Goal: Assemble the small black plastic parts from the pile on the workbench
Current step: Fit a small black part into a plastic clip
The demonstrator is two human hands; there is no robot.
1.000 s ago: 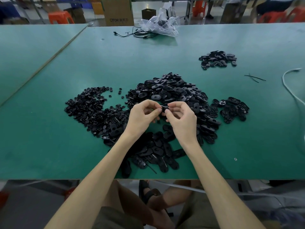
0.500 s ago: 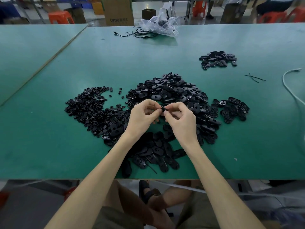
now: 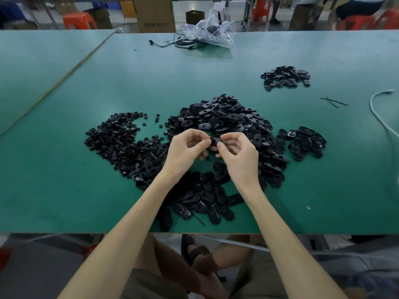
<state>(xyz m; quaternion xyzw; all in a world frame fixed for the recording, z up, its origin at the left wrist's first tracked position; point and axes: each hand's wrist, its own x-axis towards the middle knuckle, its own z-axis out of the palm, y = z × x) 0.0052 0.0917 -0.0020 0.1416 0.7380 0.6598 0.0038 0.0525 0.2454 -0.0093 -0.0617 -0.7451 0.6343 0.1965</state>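
Note:
Both hands meet above the middle of a big pile of oval black plastic shells (image 3: 224, 119) on the green workbench (image 3: 64, 190). A small black part (image 3: 214, 140) sits between them: my left hand (image 3: 185, 152) pinches it from the left with thumb and forefinger, and my right hand (image 3: 239, 154) pinches it from the right. Fingers hide most of the part. To the left spreads a pile of small round black pieces (image 3: 116, 141). More oval shells (image 3: 205, 199) lie under my forearms near the front edge.
A small heap of black parts (image 3: 304, 141) lies right of the main pile, another heap (image 3: 285, 77) further back right. Thin black strips (image 3: 333, 102) and a white cable (image 3: 380, 117) lie at the right. A clear plastic bag (image 3: 210, 31) with black wires sits at the far edge.
The hands stay in the same place; the fingertips have shifted slightly on the small part, and the right thumb now presses against its edge.

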